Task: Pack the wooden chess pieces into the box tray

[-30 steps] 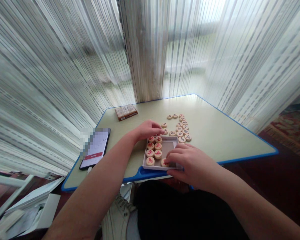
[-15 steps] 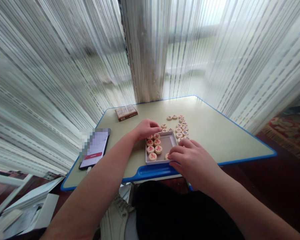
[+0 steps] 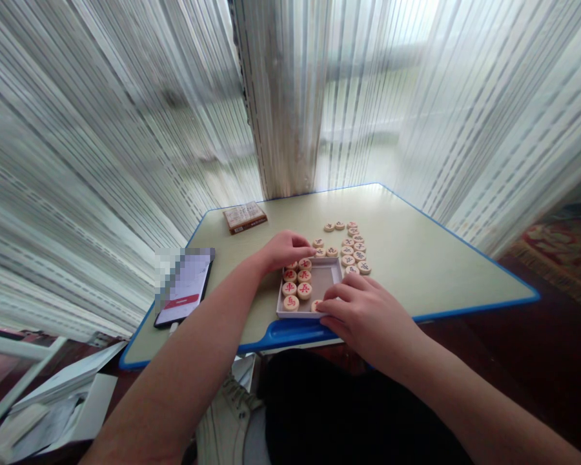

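A shallow white box (image 3: 339,276) sits near the table's front edge, with red-marked Chinese chess pieces (image 3: 304,290) in two columns along its left side. Over the box's far left corner is my left hand (image 3: 286,249), its fingers curled together. Their tips meet the edge of a dark-marked chess piece (image 3: 320,252) just beyond the rim; what they grip, if anything, is hidden. My right hand (image 3: 356,303) reaches over the box's right wall. Its fingertips are closed on a red-marked chess piece (image 3: 315,306), partly covered, at the near side inside the box.
More chess pieces (image 3: 359,247) lie in a cluster beyond and right of the box. A small brown patterned box (image 3: 244,217) is at the back left. A phone (image 3: 186,287) lies on the left of the blue-edged table (image 3: 440,258). Curtains (image 3: 290,129) hang behind.
The box's near side has shifted slightly left. My right hand has moved left with the chess piece under its fingertips. My left hand has stayed in place.
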Tool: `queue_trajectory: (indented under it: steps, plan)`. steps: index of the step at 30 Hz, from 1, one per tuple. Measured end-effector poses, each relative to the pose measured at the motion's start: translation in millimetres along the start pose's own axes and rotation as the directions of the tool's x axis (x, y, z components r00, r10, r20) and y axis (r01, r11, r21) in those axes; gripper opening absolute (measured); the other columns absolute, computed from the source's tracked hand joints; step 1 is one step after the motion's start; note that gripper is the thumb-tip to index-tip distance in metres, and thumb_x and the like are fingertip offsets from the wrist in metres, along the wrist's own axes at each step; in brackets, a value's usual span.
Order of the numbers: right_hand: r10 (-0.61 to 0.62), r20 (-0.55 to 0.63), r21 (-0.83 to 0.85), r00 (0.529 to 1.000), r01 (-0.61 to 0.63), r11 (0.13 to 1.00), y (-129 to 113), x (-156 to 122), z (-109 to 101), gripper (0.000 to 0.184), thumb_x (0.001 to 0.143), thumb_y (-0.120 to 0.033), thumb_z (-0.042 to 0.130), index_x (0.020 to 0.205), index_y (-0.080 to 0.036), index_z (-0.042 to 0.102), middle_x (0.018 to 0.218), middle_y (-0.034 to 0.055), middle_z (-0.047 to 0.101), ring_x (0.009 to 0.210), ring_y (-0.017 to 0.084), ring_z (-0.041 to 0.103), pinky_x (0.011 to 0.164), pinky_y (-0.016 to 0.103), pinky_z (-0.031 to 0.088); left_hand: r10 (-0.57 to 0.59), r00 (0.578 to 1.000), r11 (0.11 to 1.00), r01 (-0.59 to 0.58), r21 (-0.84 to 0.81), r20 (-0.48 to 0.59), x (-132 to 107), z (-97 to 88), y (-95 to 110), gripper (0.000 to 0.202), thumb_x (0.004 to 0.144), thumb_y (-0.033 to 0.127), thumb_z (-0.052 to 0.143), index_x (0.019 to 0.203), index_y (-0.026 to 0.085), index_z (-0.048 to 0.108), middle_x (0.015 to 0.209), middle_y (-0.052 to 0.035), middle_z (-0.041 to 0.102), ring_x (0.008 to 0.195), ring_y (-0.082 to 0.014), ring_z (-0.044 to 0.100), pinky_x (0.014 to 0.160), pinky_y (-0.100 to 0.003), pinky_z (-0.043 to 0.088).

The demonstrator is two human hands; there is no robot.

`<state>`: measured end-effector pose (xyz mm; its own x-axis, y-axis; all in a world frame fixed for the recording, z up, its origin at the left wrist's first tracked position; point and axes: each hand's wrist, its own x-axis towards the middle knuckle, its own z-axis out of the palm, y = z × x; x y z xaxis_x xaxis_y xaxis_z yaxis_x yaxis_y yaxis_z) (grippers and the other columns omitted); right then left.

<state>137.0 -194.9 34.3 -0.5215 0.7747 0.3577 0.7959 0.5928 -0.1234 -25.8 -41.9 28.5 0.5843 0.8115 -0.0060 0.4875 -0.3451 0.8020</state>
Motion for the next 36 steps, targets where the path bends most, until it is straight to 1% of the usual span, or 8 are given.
queue_trajectory:
  steps: [9,13,14,18,22,26,30,36]
  plan:
    - [0.001,-0.007,-0.027,1.000,-0.001,1.000,-3,2,3,0.013,0.083,-0.027,0.059,0.089,-0.025,0.069,0.080,0.0029,0.065,0.080,0.019,0.048,0.075,0.034,0.036,0.004,1.000,0.999,-0.004,0.048,0.002,-2,0.3,4,0.035,0.066,0.044,0.061,0.071,0.010,0.067,0.054,0.0023,0.051,0.052,-0.0087,0.040,0.049,-0.022,0.029]
    - [-0.021,-0.029,0.010,0.999,0.021,1.000,-3,2,4,0.014,0.083,-0.025,0.057,0.091,-0.023,0.069,0.097,0.0044,0.066,0.087,0.021,0.050,0.081,0.037,0.038,0.008,1.000,0.998,-0.008,0.055,0.011,-2,0.0,5,0.035,0.067,0.045,0.060,0.071,0.010,0.067,0.054,0.0023,0.050,0.052,-0.0088,0.040,0.049,-0.022,0.028]
    - [-0.026,-0.030,0.028,0.999,0.027,0.999,-3,2,5,0.014,0.083,-0.025,0.057,0.090,-0.022,0.069,0.098,0.0044,0.067,0.087,0.021,0.050,0.082,0.036,0.038,0.013,1.000,0.998,-0.014,0.060,0.015,-3,-0.1,5,0.036,0.067,0.045,0.060,0.070,0.010,0.066,0.054,0.0023,0.050,0.053,-0.0089,0.040,0.049,-0.022,0.028]
    - [-0.006,-0.033,0.058,0.999,0.008,0.998,-3,2,4,0.012,0.081,-0.025,0.059,0.087,-0.022,0.069,0.084,0.0039,0.069,0.082,0.020,0.051,0.079,0.034,0.040,0.012,1.000,0.997,-0.013,0.071,0.020,-3,0.0,7,0.036,0.067,0.045,0.060,0.070,0.010,0.066,0.054,0.0022,0.050,0.053,-0.0090,0.040,0.049,-0.022,0.029]
    - [0.011,-0.034,0.021,0.999,-0.010,1.000,-4,2,3,0.013,0.081,-0.027,0.059,0.086,-0.021,0.070,0.081,0.0045,0.068,0.081,0.020,0.050,0.079,0.035,0.039,0.016,1.000,0.997,-0.017,0.080,0.020,-4,0.5,7,0.037,0.067,0.046,0.060,0.071,0.010,0.067,0.055,0.0019,0.053,0.054,-0.0093,0.042,0.050,-0.022,0.030]
    - [-0.022,-0.018,0.042,1.000,0.022,0.999,-4,2,5,0.014,0.083,-0.024,0.057,0.087,-0.022,0.069,0.083,0.0036,0.068,0.081,0.019,0.049,0.080,0.034,0.039,0.015,1.000,0.996,-0.017,0.089,0.026,-4,0.4,7,0.038,0.068,0.046,0.059,0.072,0.010,0.068,0.056,0.0015,0.054,0.055,-0.0097,0.043,0.051,-0.023,0.031]
    - [-0.043,-0.036,0.078,0.998,0.046,0.996,-4,2,7,0.017,0.084,-0.022,0.055,0.092,-0.023,0.069,0.088,0.0026,0.069,0.081,0.019,0.049,0.080,0.035,0.038,0.020,0.999,0.996,-0.022,0.090,0.027,-4,0.0,8,0.038,0.068,0.046,0.059,0.072,0.009,0.068,0.057,0.0012,0.054,0.055,-0.0098,0.043,0.051,-0.023,0.031]
    - [-0.042,-0.045,0.091,0.998,0.046,0.995,-4,2,10,0.017,0.085,-0.025,0.054,0.092,-0.023,0.069,0.091,0.0036,0.069,0.084,0.019,0.051,0.080,0.035,0.040,0.020,0.999,0.994,-0.023,0.108,0.033,-4,-0.3,7,0.037,0.069,0.046,0.059,0.073,0.010,0.068,0.058,0.0007,0.055,0.056,-0.0102,0.044,0.052,-0.023,0.032]
